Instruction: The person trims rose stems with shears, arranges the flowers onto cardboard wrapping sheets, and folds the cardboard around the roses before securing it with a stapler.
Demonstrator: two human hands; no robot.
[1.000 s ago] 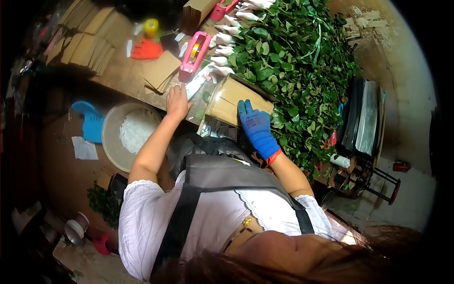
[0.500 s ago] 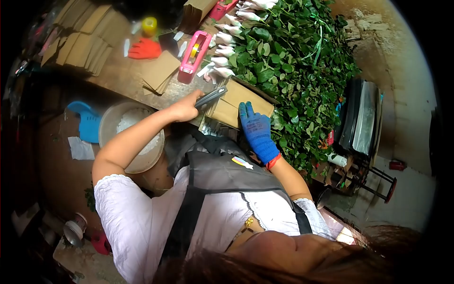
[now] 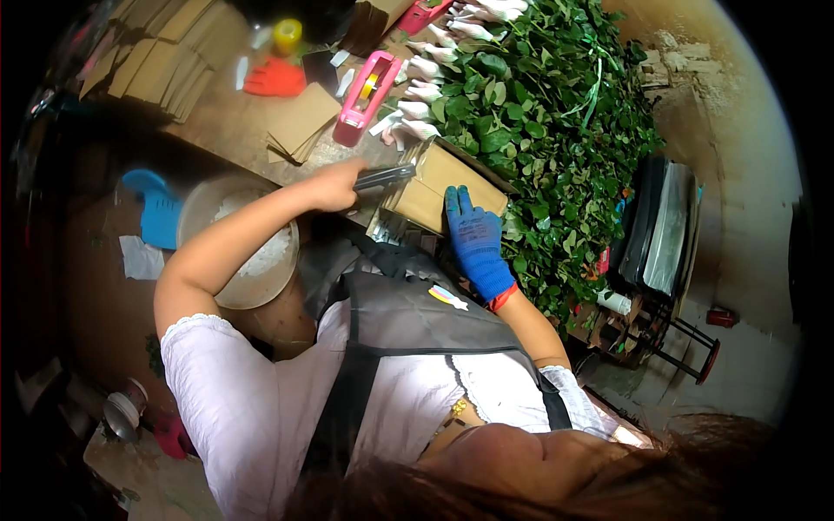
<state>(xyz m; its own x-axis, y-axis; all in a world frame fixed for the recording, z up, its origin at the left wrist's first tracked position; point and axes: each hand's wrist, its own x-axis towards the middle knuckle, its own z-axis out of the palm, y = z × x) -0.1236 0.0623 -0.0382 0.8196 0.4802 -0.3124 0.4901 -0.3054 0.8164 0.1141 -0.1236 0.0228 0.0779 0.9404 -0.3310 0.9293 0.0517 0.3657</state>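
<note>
Cardboard pack point(image 3: 469, 187) is set at the near edge of the surface point(image 3: 230, 117), its flat brown face turned up and its far side bordered by a dark strip point(image 3: 476, 163). A grey-black tool resembling a stapler point(image 3: 382, 178) is gripped by the left hand point(image 3: 337, 184), which is bare and closed narrowly around it; the tool's front end is held at the left edge of the pack, though whether the two are touching cannot be told. The right hand point(image 3: 476, 239), covered by a blue knitted glove point(image 3: 479, 256), is laid on the pack with two fingers stretched forward; whether anything is grasped by its thumb and other fingers cannot be made out. Beyond the tool, a pink tape dispenser point(image 3: 352, 126) is placed, with loose brown sheets point(image 3: 301, 122) to its left. Farther back, a red glove point(image 3: 276, 76) and a yellow roll point(image 3: 287, 35) are seen, and stacked cardboard point(image 3: 174, 56) is heaped toward the far left corner. The surface's right side is covered by leafy stems point(image 3: 547, 139), their white-wrapped heads point(image 3: 426, 89) pointed left. Below the near edge, a round tub point(image 3: 201, 201) is partly hidden by the left forearm point(image 3: 239, 221)
</note>
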